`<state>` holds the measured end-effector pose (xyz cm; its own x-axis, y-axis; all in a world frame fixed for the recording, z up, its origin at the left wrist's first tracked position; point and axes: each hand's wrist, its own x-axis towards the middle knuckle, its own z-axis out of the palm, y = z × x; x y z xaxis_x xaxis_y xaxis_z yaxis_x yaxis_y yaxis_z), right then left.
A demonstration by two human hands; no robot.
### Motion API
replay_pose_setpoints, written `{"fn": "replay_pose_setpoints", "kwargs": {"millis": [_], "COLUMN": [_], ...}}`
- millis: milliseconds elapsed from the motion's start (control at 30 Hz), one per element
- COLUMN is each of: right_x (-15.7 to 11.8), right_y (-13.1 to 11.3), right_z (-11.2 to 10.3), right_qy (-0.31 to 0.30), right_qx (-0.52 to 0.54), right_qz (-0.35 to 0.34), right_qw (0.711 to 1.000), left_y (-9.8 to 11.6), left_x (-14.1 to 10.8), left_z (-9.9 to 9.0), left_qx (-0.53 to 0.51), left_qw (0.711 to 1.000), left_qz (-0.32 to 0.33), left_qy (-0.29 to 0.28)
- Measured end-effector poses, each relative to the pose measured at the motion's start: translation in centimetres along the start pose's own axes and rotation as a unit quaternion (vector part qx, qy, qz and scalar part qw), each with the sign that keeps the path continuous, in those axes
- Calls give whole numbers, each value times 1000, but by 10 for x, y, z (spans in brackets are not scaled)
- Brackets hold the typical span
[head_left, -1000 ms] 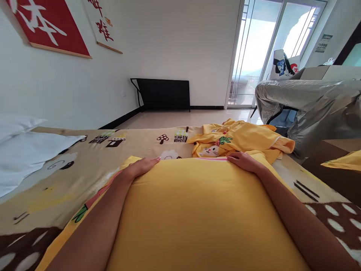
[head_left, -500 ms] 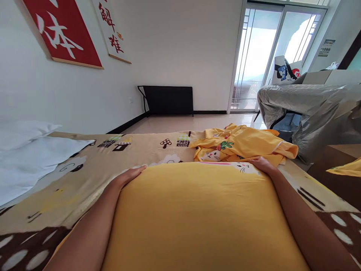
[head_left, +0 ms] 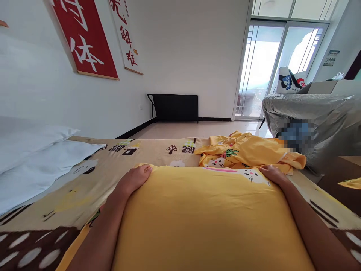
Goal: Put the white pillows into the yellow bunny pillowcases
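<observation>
A plump yellow pillow (head_left: 208, 218) fills the lower middle of the view, with part of a white rabbit print along its far edge. At its far left corner, my left hand (head_left: 137, 177) is closed, fingers curled over the edge. My right hand (head_left: 273, 174) grips the far right corner beside the rabbit's face; some of its fingertips are hidden behind the fabric. Just beyond that hand lies a crumpled yellow cloth (head_left: 245, 150) with rabbit and carrot prints. More yellow fabric shows under my left forearm.
Beneath everything is a beige and brown patterned blanket (head_left: 158, 154) on a bed. White pillows (head_left: 53, 158) lie at the left by the wall. Past the bed stand a black folded panel (head_left: 176, 108) and, at right, a plastic-covered table (head_left: 316, 107) and a cardboard box (head_left: 344, 169).
The camera view has tilted up and turned slightly left. My left hand's fingers now show more fully over the pillow's corner. Both hands keep hold of the pillow.
</observation>
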<state>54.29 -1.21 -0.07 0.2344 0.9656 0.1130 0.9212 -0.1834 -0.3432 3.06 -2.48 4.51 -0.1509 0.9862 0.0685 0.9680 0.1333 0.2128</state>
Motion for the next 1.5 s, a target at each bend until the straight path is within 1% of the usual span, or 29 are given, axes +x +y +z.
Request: {"fn": "replay_pose_setpoints", "kwargs": {"millis": [67, 100, 167, 233, 300, 333, 400, 500, 600, 900, 1267, 1400, 1500], "right_x": [-11, -18, -37, -58, -78, -85, -95, -97, -93, -92, -94, -88, -77], "right_y": [-18, -29, -53, -76, -93, -98, -103, -102, -99, -98, -99, -94, -88], "right_z": [-6, -9, -11, -13, -14, -14, -14, -15, -15, -15, -16, -12, -3], "right_qy": [-27, -39, -49, -48, -43, -42, -47, -67, -77, -77, -76, -70, -54], "right_qx": [6, 10, 20, 31, 38, 38, 34, 33, 41, 33, 32, 38, 43], "right_qz": [-30, -53, -107, -162, -210, -228, -255, -270, -274, -275, -276, -285, -272], "right_qw": [999, 998, 993, 985, 976, 972, 965, 960, 958, 958, 957, 955, 960], "left_y": [22, 35, 63, 85, 97, 99, 97, 91, 88, 88, 86, 86, 86], "left_x": [-24, -38, -64, -84, -95, -97, -96, -89, -86, -87, -86, -82, -71], "left_z": [-7, -9, -11, -10, -8, -7, -5, -2, 0, 1, 2, 5, 12], "left_qx": [-30, -60, -96, -84, -70, -69, -71, -71, -75, -83, -91, -110, -159], "left_qw": [998, 994, 973, 944, 926, 923, 925, 926, 925, 927, 925, 921, 921], "left_qz": [49, 95, 209, 315, 366, 372, 365, 359, 361, 349, 358, 360, 343], "left_qy": [4, 2, -12, -47, -66, -70, -79, -94, -96, -107, -95, -97, -99]}}
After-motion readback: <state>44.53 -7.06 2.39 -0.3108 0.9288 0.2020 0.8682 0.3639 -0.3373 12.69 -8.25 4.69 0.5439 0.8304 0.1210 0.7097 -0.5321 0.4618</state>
